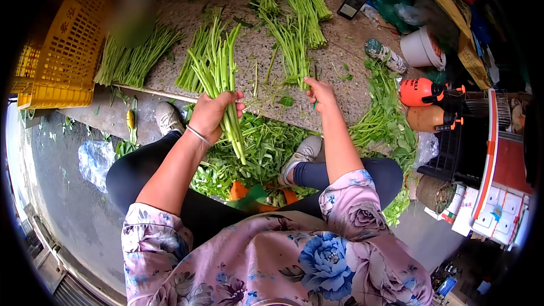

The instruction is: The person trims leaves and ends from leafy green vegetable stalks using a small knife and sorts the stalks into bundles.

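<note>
My left hand [216,114] is wrapped round a bunch of long green stalks [218,65], whose lower ends stick out below the fist. To its right, my right hand [321,94] is closed at the near end of another stalk pile [290,48]; a small dark, thin thing shows at its fingers, too small to name. That pile lies on the speckled stone slab [340,56]. More stalks [194,59] lie just behind the held bunch. Leafy greens [258,141] are heaped on the ground below both hands, between the shoes.
A yellow crate [68,39] stands at the left beside stalks [139,51]. Further stalks [306,0] lie at the back. At the right are loose greens [385,113], a white bucket [420,48], a red spray bottle [418,92] and an orange one [429,119]. A plastic bag [97,161] lies left.
</note>
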Demonstrator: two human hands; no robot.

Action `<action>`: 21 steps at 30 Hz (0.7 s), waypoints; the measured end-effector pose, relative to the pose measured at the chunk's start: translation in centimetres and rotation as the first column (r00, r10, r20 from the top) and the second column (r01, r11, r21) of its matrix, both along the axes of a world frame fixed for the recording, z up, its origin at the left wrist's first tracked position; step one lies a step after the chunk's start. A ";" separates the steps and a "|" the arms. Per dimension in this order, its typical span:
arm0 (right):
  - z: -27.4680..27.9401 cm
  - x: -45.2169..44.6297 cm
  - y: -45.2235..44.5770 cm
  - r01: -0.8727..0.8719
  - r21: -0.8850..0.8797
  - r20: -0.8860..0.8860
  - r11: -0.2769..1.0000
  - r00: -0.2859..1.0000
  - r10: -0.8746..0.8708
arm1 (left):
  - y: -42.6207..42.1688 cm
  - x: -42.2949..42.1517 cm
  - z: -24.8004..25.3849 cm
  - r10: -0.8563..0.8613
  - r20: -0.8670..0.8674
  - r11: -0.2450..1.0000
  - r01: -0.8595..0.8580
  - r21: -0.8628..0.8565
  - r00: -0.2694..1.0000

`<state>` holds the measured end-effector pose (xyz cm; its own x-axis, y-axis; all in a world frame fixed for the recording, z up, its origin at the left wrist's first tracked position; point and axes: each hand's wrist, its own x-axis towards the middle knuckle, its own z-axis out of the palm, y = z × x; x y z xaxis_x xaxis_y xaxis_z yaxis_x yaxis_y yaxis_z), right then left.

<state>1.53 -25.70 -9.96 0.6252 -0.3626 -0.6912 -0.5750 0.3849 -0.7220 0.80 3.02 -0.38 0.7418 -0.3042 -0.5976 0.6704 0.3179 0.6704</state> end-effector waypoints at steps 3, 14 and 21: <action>-0.2 -0.9 0.0 -0.013 0.038 0.020 0.999 1.000 0.012 | -0.4 0.1 -0.1 0.022 0.006 1.000 -0.022 0.014 1.000; -2.6 -2.9 0.9 0.054 0.197 0.048 0.979 0.997 -0.064 | -0.6 0.0 -0.5 0.062 0.003 0.998 -0.062 -0.002 0.998; -4.6 -2.7 2.7 0.105 -0.093 -0.121 0.990 0.986 -0.116 | -0.1 0.1 -0.6 0.069 0.008 0.998 -0.069 -0.007 0.998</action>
<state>-1.15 -23.03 -14.58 0.4880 -0.4864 -0.7247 -0.6206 0.3905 -0.6800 0.86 2.97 -0.96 0.7660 -0.2563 -0.5895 0.6413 0.3676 0.6735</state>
